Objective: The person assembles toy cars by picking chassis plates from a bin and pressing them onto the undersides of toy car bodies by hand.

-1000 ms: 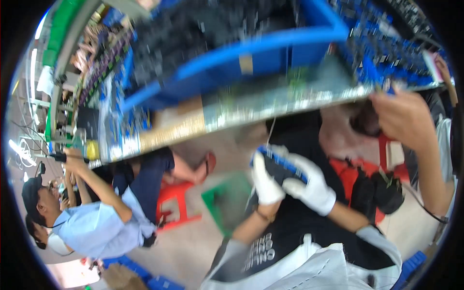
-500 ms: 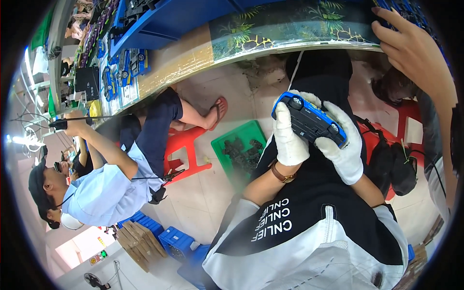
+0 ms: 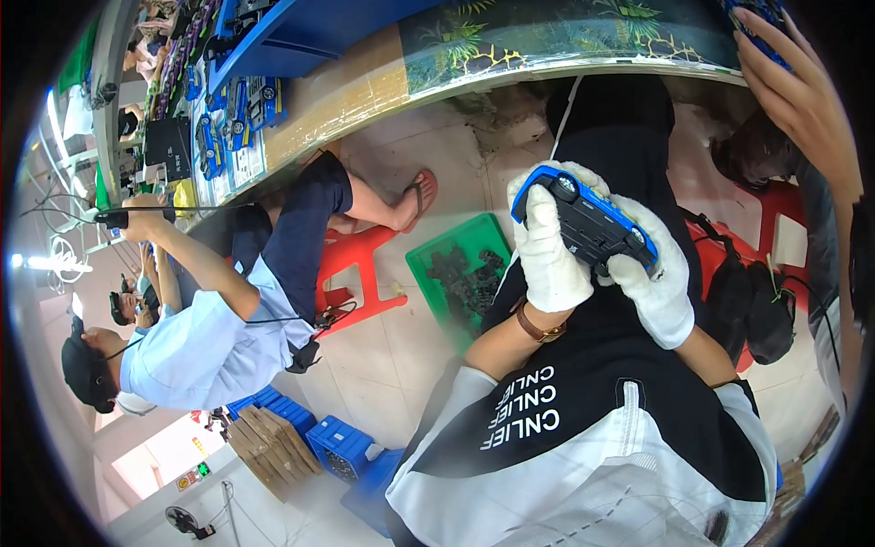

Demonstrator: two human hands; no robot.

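Observation:
A blue toy car (image 3: 588, 226) is held over my lap, its black underside and wheels turned up toward me. My left hand (image 3: 552, 264), in a white glove with a brown-strapped watch at the wrist, grips the car's left end, with the thumb along the underside. Around its right end closes my right hand (image 3: 658, 284), gloved in white too, with the thumb near the lower edge. The fingers behind the car are partly hidden.
A green tray (image 3: 474, 232) of black parts lies on the floor to the left. Ahead runs a workbench (image 3: 365, 87) with a blue bin (image 3: 319, 27) and several blue toy cars (image 3: 239, 114). A co-worker (image 3: 214, 351) sits at left; another person's hand (image 3: 802, 100) is at the upper right.
The toy car has tilted a little in my hands, showing more of its blue side. The other person's hand at the upper right has moved outward. The whole view has shifted slightly.

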